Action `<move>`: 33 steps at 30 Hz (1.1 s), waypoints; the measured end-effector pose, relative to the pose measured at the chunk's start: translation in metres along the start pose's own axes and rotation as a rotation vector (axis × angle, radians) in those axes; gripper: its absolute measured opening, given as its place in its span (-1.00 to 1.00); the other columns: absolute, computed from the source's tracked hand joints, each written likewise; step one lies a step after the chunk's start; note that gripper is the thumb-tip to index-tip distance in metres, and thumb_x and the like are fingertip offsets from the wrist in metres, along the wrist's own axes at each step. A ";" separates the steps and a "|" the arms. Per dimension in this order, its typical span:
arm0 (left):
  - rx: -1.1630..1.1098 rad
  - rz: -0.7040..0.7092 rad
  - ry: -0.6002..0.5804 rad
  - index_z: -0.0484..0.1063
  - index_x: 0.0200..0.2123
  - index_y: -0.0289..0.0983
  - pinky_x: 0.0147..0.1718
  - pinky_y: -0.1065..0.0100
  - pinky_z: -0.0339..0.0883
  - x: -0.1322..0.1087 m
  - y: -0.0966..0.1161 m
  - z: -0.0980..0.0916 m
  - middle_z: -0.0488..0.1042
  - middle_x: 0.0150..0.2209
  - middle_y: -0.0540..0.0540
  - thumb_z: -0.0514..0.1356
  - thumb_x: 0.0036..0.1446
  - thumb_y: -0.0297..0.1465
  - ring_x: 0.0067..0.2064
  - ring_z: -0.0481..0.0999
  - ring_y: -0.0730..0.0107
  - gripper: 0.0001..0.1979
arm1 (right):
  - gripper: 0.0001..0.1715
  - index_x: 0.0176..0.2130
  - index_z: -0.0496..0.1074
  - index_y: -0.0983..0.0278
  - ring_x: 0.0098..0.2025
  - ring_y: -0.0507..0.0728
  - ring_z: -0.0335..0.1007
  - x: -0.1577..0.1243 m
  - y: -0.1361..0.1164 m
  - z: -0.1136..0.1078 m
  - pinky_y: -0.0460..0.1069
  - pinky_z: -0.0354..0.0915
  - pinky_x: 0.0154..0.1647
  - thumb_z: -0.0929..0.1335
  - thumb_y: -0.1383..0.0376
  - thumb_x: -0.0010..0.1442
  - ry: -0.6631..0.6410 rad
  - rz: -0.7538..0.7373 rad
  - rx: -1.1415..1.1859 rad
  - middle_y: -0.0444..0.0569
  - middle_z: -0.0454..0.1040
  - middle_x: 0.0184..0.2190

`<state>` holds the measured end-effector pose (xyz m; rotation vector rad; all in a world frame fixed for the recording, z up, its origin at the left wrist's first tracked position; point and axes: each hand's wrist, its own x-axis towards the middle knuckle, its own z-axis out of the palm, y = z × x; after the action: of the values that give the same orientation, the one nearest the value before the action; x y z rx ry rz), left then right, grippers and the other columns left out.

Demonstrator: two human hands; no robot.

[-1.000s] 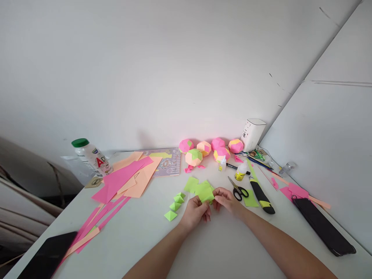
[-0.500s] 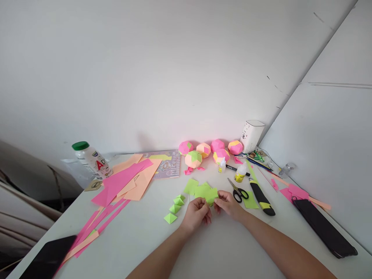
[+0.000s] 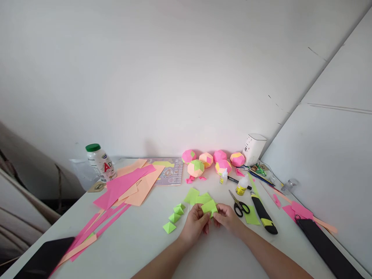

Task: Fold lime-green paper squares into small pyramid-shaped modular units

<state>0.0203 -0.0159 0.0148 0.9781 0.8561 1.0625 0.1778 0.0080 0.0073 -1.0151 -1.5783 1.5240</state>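
Between my two hands is a small green paper square [image 3: 209, 207], pinched at its edges. My left hand [image 3: 195, 224] is closed on its left side, thumb in front. My right hand [image 3: 227, 217] grips the right side, fingertips partly hidden by the paper. Just behind it lie more green paper squares [image 3: 192, 196], some covered by my hands. Left of my left hand stand several folded green paper pyramids [image 3: 169, 227] in a slanting row. Black-handled scissors [image 3: 239, 204] rest to the right, beside another green sheet [image 3: 252, 216].
Faceted paper balls [image 3: 195, 168] line the wall, with glue bottles [image 3: 241, 186] in front. A utility knife [image 3: 264, 213] and a black case [image 3: 328, 248] lie right. Pink and orange sheets [image 3: 124, 186], a white bottle [image 3: 100, 162] and a dark phone-like slab [image 3: 43, 257] occupy the left.
The green square has been drawn nearer and tilted between my fingers, with my hands closer together. The whole view has shifted slightly, so the table sits lower.
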 end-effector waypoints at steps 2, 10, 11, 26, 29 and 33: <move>0.011 -0.002 -0.012 0.11 -0.36 -0.22 -0.76 0.50 0.04 0.000 0.000 -0.001 0.30 -0.66 0.15 0.22 -0.07 -0.10 -0.75 0.21 0.59 -0.60 | -0.79 -0.48 0.28 0.29 -0.61 0.01 0.20 0.001 0.001 -0.001 -0.08 0.18 -0.55 0.34 0.21 0.06 0.012 0.005 0.025 -0.17 0.33 -0.65; 0.030 -0.016 -0.016 0.14 -0.34 -0.22 -0.79 0.51 -0.09 0.000 0.002 -0.003 0.27 -0.70 0.17 0.20 -0.06 -0.10 -0.78 0.11 0.63 -0.61 | -0.75 -0.56 0.21 0.27 -0.60 0.03 0.24 0.003 -0.002 -0.004 -0.07 0.16 -0.58 0.33 0.25 0.04 0.017 -0.018 0.179 -0.16 0.34 -0.64; 0.028 -0.016 -0.015 0.14 -0.34 -0.22 -0.79 0.51 -0.10 0.000 0.002 -0.003 0.27 -0.70 0.17 0.19 -0.05 -0.10 -0.78 0.10 0.63 -0.61 | -0.76 -0.56 0.21 0.27 -0.61 0.03 0.24 0.004 -0.002 -0.004 -0.07 0.16 -0.59 0.33 0.25 0.04 0.018 -0.018 0.194 -0.15 0.34 -0.64; 0.003 -0.035 -0.002 0.20 -0.39 -0.25 -0.76 0.51 0.01 0.000 -0.001 -0.004 0.29 -0.69 0.14 0.23 -0.09 -0.11 -0.74 0.16 0.61 -0.63 | -0.72 -0.40 0.31 0.31 -0.56 0.00 0.25 0.002 -0.002 -0.005 -0.10 0.21 -0.56 0.38 0.14 0.05 -0.007 -0.026 0.065 -0.18 0.30 -0.57; -0.062 0.026 0.078 0.23 -0.38 -0.26 -0.72 0.50 0.12 0.002 -0.001 -0.004 0.30 -0.64 0.12 0.23 -0.09 -0.11 -0.68 0.24 0.58 -0.62 | -0.77 -0.36 0.31 0.31 -0.57 -0.01 0.25 0.001 -0.001 -0.004 -0.10 0.22 -0.55 0.36 0.18 0.08 -0.022 0.015 0.026 -0.18 0.33 -0.58; -0.088 0.080 0.130 0.24 -0.36 -0.26 -0.70 0.48 0.20 0.002 -0.002 -0.004 0.31 -0.56 0.09 0.25 -0.10 -0.14 -0.59 0.34 0.52 -0.63 | -0.81 -0.40 0.33 0.33 -0.58 -0.01 0.26 0.000 -0.002 -0.004 -0.14 0.16 -0.59 0.33 0.23 0.09 -0.042 0.035 -0.049 -0.16 0.34 -0.61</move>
<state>0.0177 -0.0133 0.0116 0.8826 0.8746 1.2325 0.1812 0.0092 0.0092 -1.0489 -1.6423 1.5465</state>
